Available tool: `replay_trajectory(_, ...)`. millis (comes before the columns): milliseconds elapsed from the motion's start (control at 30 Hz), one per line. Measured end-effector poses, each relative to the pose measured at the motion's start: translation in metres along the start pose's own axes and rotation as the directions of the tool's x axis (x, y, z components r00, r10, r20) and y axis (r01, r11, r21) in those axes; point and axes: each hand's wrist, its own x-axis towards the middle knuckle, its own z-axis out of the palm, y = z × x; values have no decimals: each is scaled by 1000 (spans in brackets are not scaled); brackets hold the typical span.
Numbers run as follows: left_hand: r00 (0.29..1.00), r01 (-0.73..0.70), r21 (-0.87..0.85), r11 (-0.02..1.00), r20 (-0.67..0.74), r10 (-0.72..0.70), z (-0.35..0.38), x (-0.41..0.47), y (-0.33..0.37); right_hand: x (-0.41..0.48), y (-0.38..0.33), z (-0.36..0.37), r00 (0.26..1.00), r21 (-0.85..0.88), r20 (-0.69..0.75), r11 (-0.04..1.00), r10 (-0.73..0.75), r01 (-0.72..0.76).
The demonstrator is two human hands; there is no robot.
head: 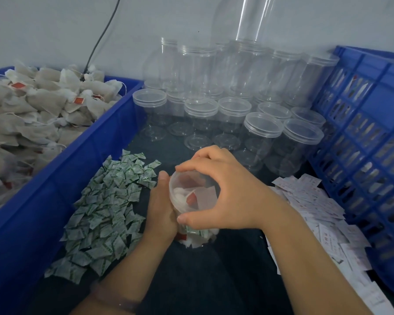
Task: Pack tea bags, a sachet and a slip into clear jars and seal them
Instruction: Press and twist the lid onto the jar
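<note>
Between your hands, a clear jar [198,237] holds tea bags [180,196] and a paper slip [206,195]; your left hand [160,208] grips its side, and your right hand [225,189] curls its fingers around the lid [187,180]. Empty lidded jars [225,114] crowd just behind. Green-printed sachets [107,208] lie heaped left, slips [316,205] right; a blue bin [55,183] of loose tea bags [32,105] stands farther left.

Jar [200,238] and lid [191,185]: clear plastic, smooth, glossy; same for the empty jars [262,133]. Tea bags [43,98]: matt fibrous paper, thin string. Sachets [105,208]: crinkly white wrap, slight sheen. Slips [309,201]: matt paper. Bin [55,189] and crate [362,133]: smooth blue plastic. Surface [214,280]: dark matt cloth.
</note>
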Motion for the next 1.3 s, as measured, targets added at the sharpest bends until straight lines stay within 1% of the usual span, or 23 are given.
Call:
replay_trajectory(33, 998, 54, -215, 975, 30, -49, 0, 3, 0, 1, 1, 2, 1000, 25, -11, 1000, 10, -10)
replay_trajectory(100, 983, 91, -226, 970, 179, -51, -3, 7, -1, 1, 4, 0, 998, 84, -46, 996, 41, -37)
replay_trajectory(133, 968, 111, -154, 982, 242, -72, -5, 8, 0, 1, 7, -2, 997, 118, -63, 992, 52, -44)
replay_trajectory(200, 939, 94, -43, 995, 336, -74, -8, 4, 4, -2, 13, -8, 996, 182, -69, 982, 55, -41)
replay_trajectory(267, 908, 26, 51, 998, 416, -45, -9, 3, 3, -5, 15, -13, 997, 219, -49, 975, 58, -46)
replay_trajectory(300, 898, 0, 57, 998, 440, -25, -9, 2, 0, -6, 15, -14, 997, 227, -43, 972, 64, -53)
replay_trajectory(333, 901, 9, 67, 998, 432, -38, -8, 0, 0, -6, 14, -15, 996, 231, -43, 971, 73, -61)
replay_trajectory(467, 947, -38, 72, 997, 320, 13, 2, -10, 0, -6, 8, -12, 994, 178, -50, 980, 93, -83)
replay_trajectory(600, 973, -87, 174, 981, 227, 46, 6, -12, -1, -4, 3, -2, 984, 113, -140, 989, 110, -95)
replay_trajectory(733, 978, -78, 243, 967, 209, 26, 2, -9, 0, 1, 2, 7, 973, 53, -202, 994, 109, -100)
replay_trajectory(800, 973, -62, 250, 966, 229, 3, 0, -7, 0, 2, 3, 7, 974, 4, -197, 993, 113, -114)
replay_trajectory(867, 968, -56, 262, 963, 252, -12, -2, -5, 0, 1, 5, 6, 982, -34, -161, 993, 104, -111)
replay_trajectory(933, 966, -64, 249, 966, 257, -3, -1, -5, 0, 1, 5, 6, 983, -54, -143, 991, 115, -123)
replay_trajectory(1000, 972, -56, 220, 974, 235, 3, 1, -6, 1, 1, 3, 8, 977, -84, -167, 985, 135, -151)
replay_trajectory(1167, 983, -42, 168, 985, 181, 11, 5, -7, -1, 0, -3, 18, 928, -58, -319, 973, 193, -222)
replay_trajectory(1300, 991, -19, 134, 991, 136, 1, 7, -9, -8, 1, -5, 26, 895, -67, -388, 961, 221, -267)
